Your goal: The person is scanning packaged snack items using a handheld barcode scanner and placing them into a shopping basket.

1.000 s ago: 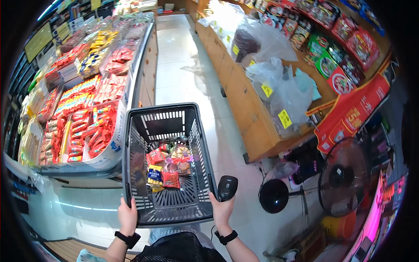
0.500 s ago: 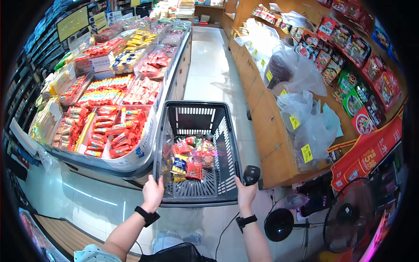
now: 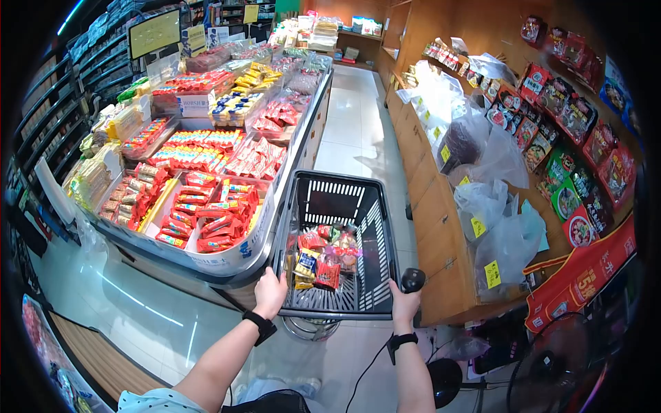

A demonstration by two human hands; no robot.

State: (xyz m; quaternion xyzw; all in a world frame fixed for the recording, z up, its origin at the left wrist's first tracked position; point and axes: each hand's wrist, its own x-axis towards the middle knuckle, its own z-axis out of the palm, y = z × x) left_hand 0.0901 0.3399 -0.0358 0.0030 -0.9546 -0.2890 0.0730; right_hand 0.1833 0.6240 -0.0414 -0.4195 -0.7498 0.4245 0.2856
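Observation:
A black shopping basket [image 3: 375, 315] is held out in front of me, tilted so that its inside shows. My left hand [image 3: 270, 292] is closed on the basket's near left rim. Its near right corner is gripped by my right hand [image 3: 405, 303]. Right beside those right fingers is a rounded black object [image 3: 413, 280]; I cannot make out whether it is held too. Inside the basket lie several small snack packets, among them a red packet [image 3: 328, 276] and a blue-and-yellow packet [image 3: 306, 263]. Dark bands are around both wrists.
On the left stands a display counter [image 3: 231, 260] with bins of wrapped snacks. A wooden counter [image 3: 441, 268] with plastic bags [image 3: 506, 258] runs along the right. A tiled aisle [image 3: 351, 110] lies between them. A fan [image 3: 551, 361] is at lower right.
The view has turned slightly left, so the counters, basket and hands appear farther right. Both hands keep their hold. A round metal base now shows below the basket's near edge.

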